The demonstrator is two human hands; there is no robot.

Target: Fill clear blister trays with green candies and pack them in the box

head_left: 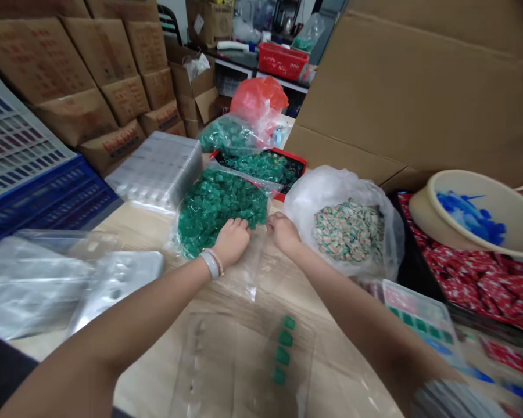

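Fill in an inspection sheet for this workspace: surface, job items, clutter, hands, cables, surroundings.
Surface: wood-toned table.
Job items: heap of green pieces in clear plastic; clear tray nearest the camera, with four green pieces in a row along its right side.
Clutter: stack of clear plastic, white bag of small striped packets, cream tub holding blue pieces.
Hands: left hand at the heap's near side; right hand just beyond its right edge; grips unclear.
Cables: nothing seen.
Surroundings: cardboard boxes, blue crate, red basket.
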